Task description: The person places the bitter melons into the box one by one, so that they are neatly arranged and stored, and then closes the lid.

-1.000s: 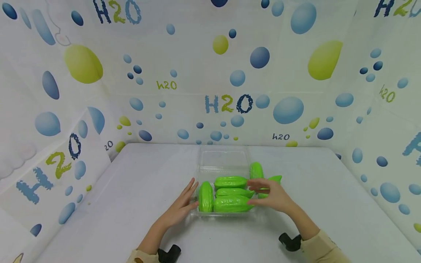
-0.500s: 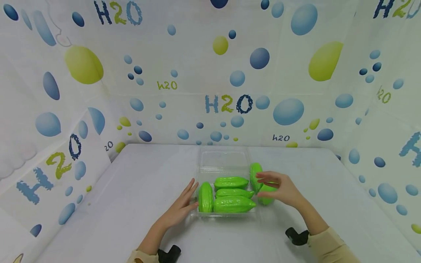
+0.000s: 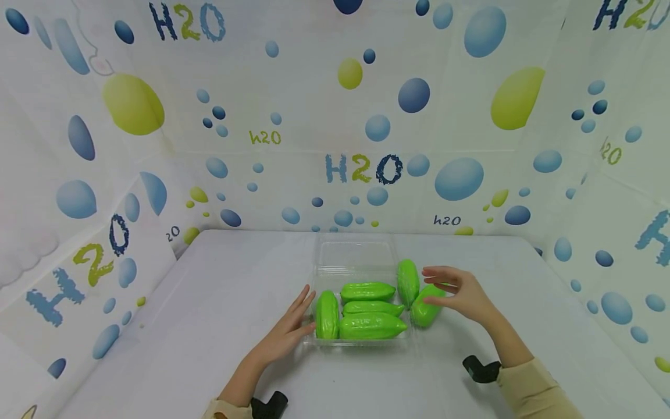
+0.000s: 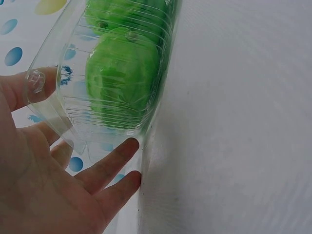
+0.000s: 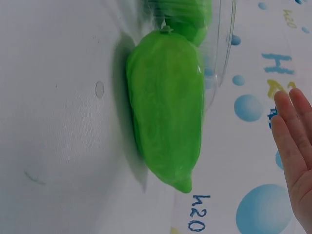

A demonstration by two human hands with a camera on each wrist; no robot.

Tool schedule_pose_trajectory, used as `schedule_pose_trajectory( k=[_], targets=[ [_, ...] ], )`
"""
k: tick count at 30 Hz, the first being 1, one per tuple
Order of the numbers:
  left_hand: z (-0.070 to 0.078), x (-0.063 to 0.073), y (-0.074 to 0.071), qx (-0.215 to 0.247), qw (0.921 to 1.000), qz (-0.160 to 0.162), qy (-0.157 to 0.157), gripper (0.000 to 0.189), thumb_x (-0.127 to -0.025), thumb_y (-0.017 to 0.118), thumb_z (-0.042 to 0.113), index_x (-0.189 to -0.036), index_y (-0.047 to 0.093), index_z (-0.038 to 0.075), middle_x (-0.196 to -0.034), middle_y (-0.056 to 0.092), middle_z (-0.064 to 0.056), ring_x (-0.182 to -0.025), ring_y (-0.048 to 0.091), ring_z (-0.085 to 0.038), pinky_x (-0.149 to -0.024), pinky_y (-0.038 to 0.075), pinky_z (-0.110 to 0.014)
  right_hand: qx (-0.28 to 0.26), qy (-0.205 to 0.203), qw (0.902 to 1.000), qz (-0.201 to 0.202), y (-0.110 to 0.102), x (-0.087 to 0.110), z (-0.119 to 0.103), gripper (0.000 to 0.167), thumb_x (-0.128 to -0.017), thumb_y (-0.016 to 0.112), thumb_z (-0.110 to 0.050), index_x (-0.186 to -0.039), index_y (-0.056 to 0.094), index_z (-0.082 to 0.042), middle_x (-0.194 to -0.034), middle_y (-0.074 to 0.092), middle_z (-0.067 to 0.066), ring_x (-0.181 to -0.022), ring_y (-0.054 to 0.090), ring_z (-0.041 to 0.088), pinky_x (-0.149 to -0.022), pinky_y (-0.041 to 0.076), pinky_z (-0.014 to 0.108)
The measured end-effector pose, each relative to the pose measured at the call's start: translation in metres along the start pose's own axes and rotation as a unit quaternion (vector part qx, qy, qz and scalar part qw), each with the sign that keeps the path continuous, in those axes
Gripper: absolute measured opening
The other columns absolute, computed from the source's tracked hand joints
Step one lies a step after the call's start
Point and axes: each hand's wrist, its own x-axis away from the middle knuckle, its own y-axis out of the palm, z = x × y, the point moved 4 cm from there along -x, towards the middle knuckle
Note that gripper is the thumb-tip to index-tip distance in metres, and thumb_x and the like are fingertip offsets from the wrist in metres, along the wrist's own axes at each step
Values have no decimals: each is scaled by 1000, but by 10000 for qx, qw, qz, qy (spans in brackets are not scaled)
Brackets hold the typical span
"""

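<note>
A clear plastic clamshell box (image 3: 361, 343) holds several glossy green toy vegetables with pointed tips. One stands lengthwise at the left end (image 3: 327, 314); three lie crosswise beside it, the nearest one (image 3: 373, 326) along the front wall. My left hand (image 3: 285, 331) rests with straight fingers against the box's left end, its fingers partly seen through the plastic in the left wrist view. Just right of the box lie two more green vegetables, a rear one (image 3: 407, 279) and a nearer one (image 5: 165, 107). Over the nearer one my right hand (image 3: 463, 294) hovers, fingers loosely bent and holding nothing.
The box's transparent lid (image 3: 356, 254) is folded back toward the far table edge. The white table (image 3: 220, 326) runs to a backdrop printed with blue and green bubbles. Black wrist mounts (image 3: 481, 369) hang beneath both sleeves.
My right hand has drawn back rightward from the box, uncovering the tips of the vegetables inside. The nearer vegetable outside has turned to a slant. My left hand stays put.
</note>
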Motion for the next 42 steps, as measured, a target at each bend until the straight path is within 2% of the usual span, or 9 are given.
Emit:
schedule_pose_trajectory(
  k=[10, 19, 24, 31, 38, 42],
  targets=[
    [-1, 0, 0, -21, 10000, 49, 15, 62, -93, 52, 18, -146, 20, 7, -153, 3, -7, -139, 3, -26, -104, 22, -54, 296, 299, 9991, 45, -13, 0, 10, 55, -72, 78, -12, -120, 55, 3, -119, 58, 18, -105, 58, 27, -89, 45, 36],
    [0, 0, 0, -41, 10000, 60, -23, 62, -93, 52, 17, -145, 21, 7, -153, 3, -7, -139, 3, -26, -104, 22, -53, 748, 569, 9955, -105, -25, -3, 28, 58, -72, 79, -19, -122, 55, -1, -122, 56, 14, -112, 51, 33, -97, 36, 46],
    [2, 1, 0, -46, 10000, 69, -32, 62, -92, 53, 17, -145, 22, 7, -153, 4, -7, -139, 4, -26, -104, 23, -54, 934, 735, 9926, -233, -29, -5, 41, 61, -71, 79, -22, -123, 55, -1, -124, 54, 18, -115, 47, 37, -98, 33, 52],
    [1, 0, 0, -27, 10000, 41, -29, 63, -92, 53, 18, -145, 21, 7, -153, 3, -7, -139, 3, -26, -104, 22, -54, 911, 1046, 9899, -297, -34, -8, 58, 62, -72, 79, -21, -123, 53, 3, -125, 52, 24, -116, 45, 41, -97, 32, 57],
    [2, 1, 0, -39, 10000, 53, -25, 62, -92, 53, 18, -145, 22, 7, -153, 3, -7, -139, 3, -26, -104, 22, -54, 898, 1226, 9868, -566, -32, -10, 71, 66, -72, 78, -22, -126, 51, 4, -129, 49, 23, -120, 39, 44, -96, 30, 60],
    [3, 1, 0, -64, 10000, 46, 13, 62, -93, 52, 18, -145, 22, 6, -153, 3, -8, -138, 3, -26, -104, 21, -54, 877, 1246, 9854, -762, -30, -11, 76, 66, -73, 78, -24, -126, 50, 6, -128, 49, 24, -120, 40, 44, -97, 29, 61]
  ],
)
